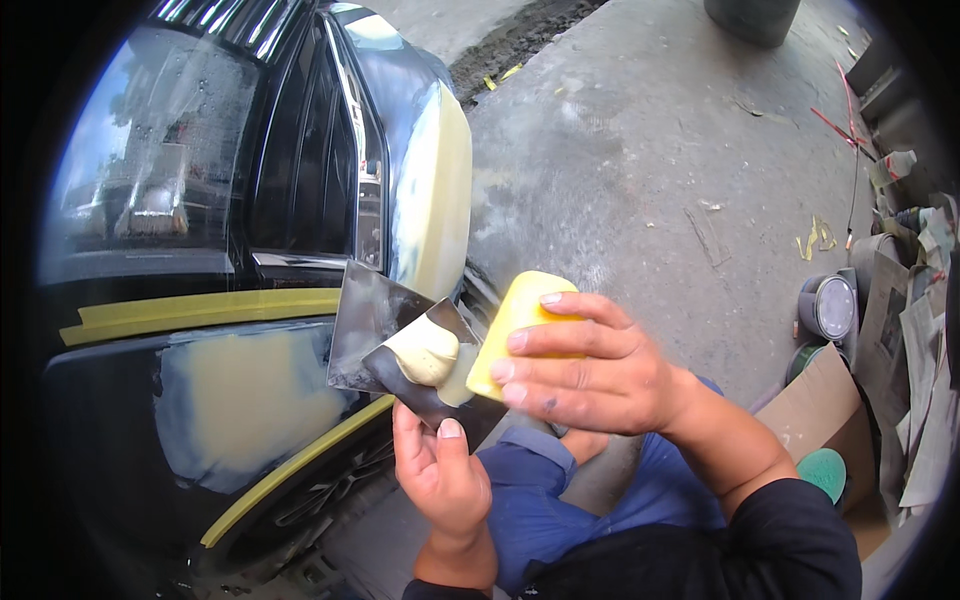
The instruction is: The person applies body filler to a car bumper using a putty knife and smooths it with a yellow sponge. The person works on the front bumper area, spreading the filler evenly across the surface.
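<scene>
My left hand (450, 485) grips the lower edge of a dark square steel putty plate (372, 300), thumb on the near side and other fingers partly hidden behind it. In my right hand (600, 372) is a putty spreader with a thick yellow handle (515, 335), fingers laid across its top. Over the plate lies a smaller dark blade; where it joins the yellow handle is hard to make out. A cream blob of putty (428, 352) sits on the blade, with a thin smear beside it. Both tools are held near the car's dark panel, close to a smoothed putty patch (255, 395).
Yellow masking tape (215, 305) edges the panel above and the wheel arch below. More putty covers the car's rounded corner (440, 190). To the right stand a tin (827, 307), a cardboard box (815, 405) and papers. A dark bucket (755, 20) is at the far end.
</scene>
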{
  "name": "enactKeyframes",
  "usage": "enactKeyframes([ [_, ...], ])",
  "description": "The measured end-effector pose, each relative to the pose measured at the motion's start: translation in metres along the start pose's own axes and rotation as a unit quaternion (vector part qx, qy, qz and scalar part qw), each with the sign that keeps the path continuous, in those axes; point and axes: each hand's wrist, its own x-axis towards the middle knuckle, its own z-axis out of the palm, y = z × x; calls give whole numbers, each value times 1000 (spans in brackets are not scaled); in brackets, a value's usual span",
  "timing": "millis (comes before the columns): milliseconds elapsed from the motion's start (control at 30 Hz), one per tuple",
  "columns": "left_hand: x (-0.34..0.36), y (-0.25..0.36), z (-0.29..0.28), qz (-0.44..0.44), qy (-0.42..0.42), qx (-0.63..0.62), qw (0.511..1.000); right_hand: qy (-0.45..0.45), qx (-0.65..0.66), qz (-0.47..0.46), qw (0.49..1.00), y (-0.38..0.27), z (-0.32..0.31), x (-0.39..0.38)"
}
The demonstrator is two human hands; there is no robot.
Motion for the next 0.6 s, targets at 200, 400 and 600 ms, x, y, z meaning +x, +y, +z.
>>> enactKeyframes([
  [200, 12, -8, 7, -11, -23, 44, 999, -14, 24, -20, 999, 14, 27, -8],
  [400, 19, -27, -11, 160, 3, 150, 976, 43, 192, 293, 936, 82, 40, -44],
  [600, 19, -44, -19, 141, -26, 179, 973, 184, 221, 408, 867, 207, 63, -10],
])
